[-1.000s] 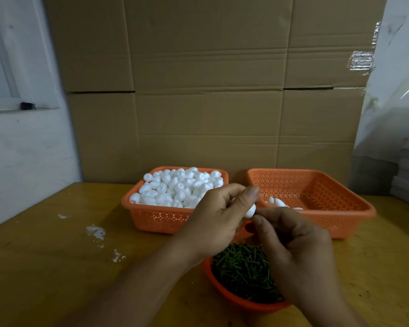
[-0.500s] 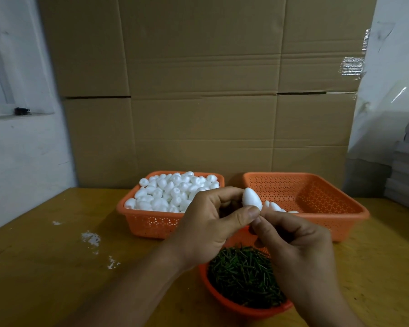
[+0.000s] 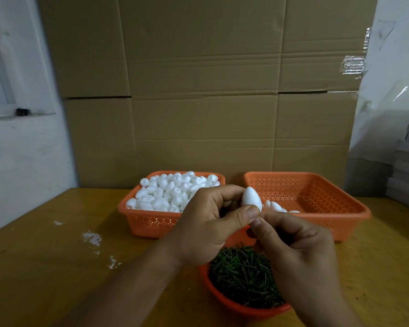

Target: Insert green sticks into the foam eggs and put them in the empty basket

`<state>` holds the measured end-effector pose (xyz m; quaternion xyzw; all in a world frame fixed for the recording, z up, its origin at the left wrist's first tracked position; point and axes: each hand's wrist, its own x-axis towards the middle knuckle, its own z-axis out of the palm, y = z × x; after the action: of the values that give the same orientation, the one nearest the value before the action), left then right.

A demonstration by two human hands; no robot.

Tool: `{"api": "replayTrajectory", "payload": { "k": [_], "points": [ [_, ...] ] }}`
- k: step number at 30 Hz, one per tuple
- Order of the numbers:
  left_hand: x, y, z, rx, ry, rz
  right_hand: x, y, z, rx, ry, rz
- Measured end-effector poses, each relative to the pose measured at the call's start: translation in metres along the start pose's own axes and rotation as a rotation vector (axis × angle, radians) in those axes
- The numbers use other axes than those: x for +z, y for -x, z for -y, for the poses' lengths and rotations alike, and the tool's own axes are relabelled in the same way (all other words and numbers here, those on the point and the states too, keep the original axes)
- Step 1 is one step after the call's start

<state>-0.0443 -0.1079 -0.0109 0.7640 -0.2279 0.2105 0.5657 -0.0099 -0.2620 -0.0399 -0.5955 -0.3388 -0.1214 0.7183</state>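
A person's left hand point(image 3: 208, 223) pinches a white foam egg point(image 3: 252, 199) between thumb and curled fingers, held above the counter point(image 3: 45, 267) in front of two orange baskets. The egg stands nearly upright, its long axis close to vertical, pointed end up and blunt end down toward the thumb. The right hand point(image 3: 295, 246) meets it from below, thumb and forefinger pressed together at the egg's base; whether a green stick is pinched there cannot be told, since the fingertips hide it.

The foam looks very light and easily dented, so a gentle hold round the widest part, as here, likely suits it best, with the push running along the long axis into the blunt end. A hard squeeze or a slanted stick could probably crumble or split it.

Behind the hands, the left basket point(image 3: 151, 223) is heaped with plain foam eggs, while the right basket point(image 3: 328, 223) holds only a few white pieces at its near-left corner. A round orange bowl point(image 3: 234, 305) of green sticks point(image 3: 243, 277) sits nearest the person, partly under the right hand. White crumbs point(image 3: 92, 238) dot the counter to the left, and cardboard boxes point(image 3: 198, 90) fill the background.
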Motion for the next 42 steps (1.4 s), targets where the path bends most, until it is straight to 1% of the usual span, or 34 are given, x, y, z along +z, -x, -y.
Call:
{"api": "replayTrajectory", "payload": {
  "k": [2, 5, 11, 13, 16, 19, 23, 25, 27, 32, 35, 39, 42],
  "points": [
    [0.001, 0.0, 0.0, -0.021, -0.007, -0.004, 0.0, 0.0, 0.0, 0.002, 0.007, -0.006],
    [0.002, 0.0, 0.001, -0.084, 0.032, -0.044, 0.0, -0.001, -0.002, 0.057, 0.016, -0.002],
    [0.003, 0.001, 0.009, -0.281, 0.082, -0.093, -0.009, -0.012, -0.006, 0.137, 0.055, -0.041],
    [0.006, 0.002, 0.015, -0.347, 0.034, -0.136, -0.017, -0.022, -0.009, 0.167, 0.101, -0.078],
    [0.012, 0.004, 0.027, -0.392, -0.109, -0.146, -0.03, -0.046, -0.025, 0.178, 0.305, -0.145],
    [0.015, 0.007, 0.031, -0.397, -0.243, -0.05, -0.046, -0.075, -0.048, 0.238, 0.559, -0.119],
    [0.019, 0.009, 0.033, -0.374, -0.374, 0.033, -0.061, -0.108, -0.072, 0.34, 0.977, 0.018],
    [0.02, 0.009, 0.032, -0.364, -0.401, 0.057, -0.066, -0.12, -0.082, 0.368, 1.148, 0.039],
    [0.02, 0.009, 0.03, -0.358, -0.398, 0.085, -0.068, -0.129, -0.089, 0.398, 1.249, 0.049],
    [0.021, 0.01, 0.029, -0.344, -0.419, 0.119, -0.068, -0.139, -0.096, 0.532, 1.368, 0.1],
    [0.022, 0.01, 0.029, -0.328, -0.398, 0.101, -0.067, -0.141, -0.095, 0.606, 1.391, 0.156],
    [0.023, 0.01, 0.028, -0.318, -0.343, 0.082, -0.068, -0.144, -0.093, 0.66, 1.409, 0.231],
    [0.022, 0.011, 0.028, -0.305, -0.375, 0.099, -0.067, -0.142, -0.09, 0.657, 1.42, 0.257]
  ]
}}
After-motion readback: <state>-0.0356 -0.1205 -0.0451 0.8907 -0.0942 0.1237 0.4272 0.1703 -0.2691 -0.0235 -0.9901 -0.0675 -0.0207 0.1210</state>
